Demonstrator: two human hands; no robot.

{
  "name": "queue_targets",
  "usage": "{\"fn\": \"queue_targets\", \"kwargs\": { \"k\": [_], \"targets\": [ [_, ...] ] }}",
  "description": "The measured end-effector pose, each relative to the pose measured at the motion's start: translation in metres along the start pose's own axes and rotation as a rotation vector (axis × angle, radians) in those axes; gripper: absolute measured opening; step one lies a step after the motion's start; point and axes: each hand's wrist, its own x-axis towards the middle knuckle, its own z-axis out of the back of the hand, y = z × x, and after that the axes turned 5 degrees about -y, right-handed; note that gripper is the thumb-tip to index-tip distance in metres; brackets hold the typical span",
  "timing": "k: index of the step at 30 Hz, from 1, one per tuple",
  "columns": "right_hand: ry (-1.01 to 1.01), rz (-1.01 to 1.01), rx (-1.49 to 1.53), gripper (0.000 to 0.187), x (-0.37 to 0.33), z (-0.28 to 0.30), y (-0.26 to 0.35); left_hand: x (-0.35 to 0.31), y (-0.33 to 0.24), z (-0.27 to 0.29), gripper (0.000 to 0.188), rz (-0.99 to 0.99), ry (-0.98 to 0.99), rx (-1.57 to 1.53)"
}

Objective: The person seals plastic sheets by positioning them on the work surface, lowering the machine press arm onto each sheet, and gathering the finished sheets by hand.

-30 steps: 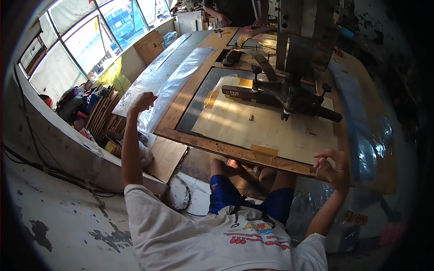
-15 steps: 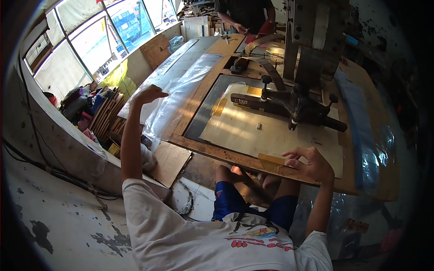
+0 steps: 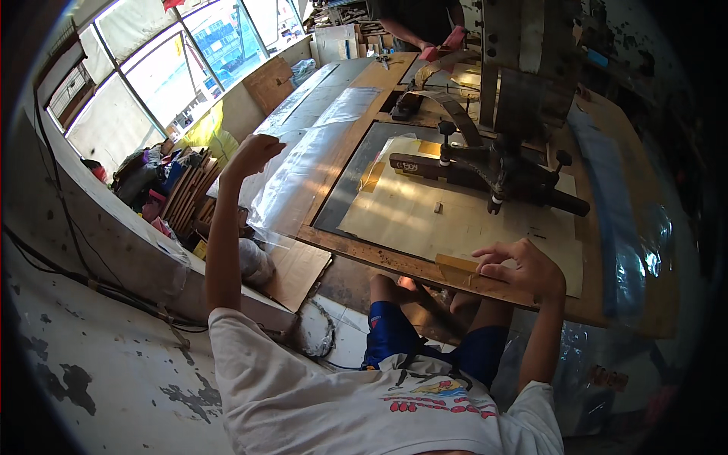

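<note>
My left hand (image 3: 256, 155) is raised at the table's left side, over a clear plastic sheet (image 3: 309, 163). Its fingers are curled in; whatever they may hold is too small to make out. At the front edge of the wooden table (image 3: 356, 246), my right hand (image 3: 525, 270) has its fingers bent, thumb and forefinger slightly apart. Its fingertips are by a strip of amber tape (image 3: 455, 263). Beyond it lies a cream-coloured board (image 3: 409, 216) on a dark plate (image 3: 336, 210). A small pale piece (image 3: 437, 207) sits on the board.
A dark metal press arm (image 3: 455, 173) with screw knobs reaches over the board, below a heavy column (image 3: 523, 98). Blue-tinted plastic film (image 3: 610, 227) covers the table's right side. Across the table a co-worker's arm (image 3: 402, 32) is at a red piece (image 3: 446, 47). Cardboard (image 3: 292, 274) lies lower left.
My left hand's fingers have curled in more. My right hand stays by the amber tape. Across the table, the co-worker's hands and the red piece have shifted. The whole view has moved slightly.
</note>
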Motion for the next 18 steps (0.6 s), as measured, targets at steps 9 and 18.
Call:
{"fn": "queue_targets", "kwargs": {
  "k": [9, 18],
  "targets": [
    [0.183, 0.259, 0.797, 0.088, 0.032, -0.152, -0.033, -0.191, -0.223, -0.101, 0.022, -0.82, 0.449, -0.76],
    [0.146, -0.147, 0.934, 0.052, 0.036, -0.179, -0.04, -0.265, -0.21, -0.197, 0.026, -0.376, 0.853, -0.731]
  ]
}}
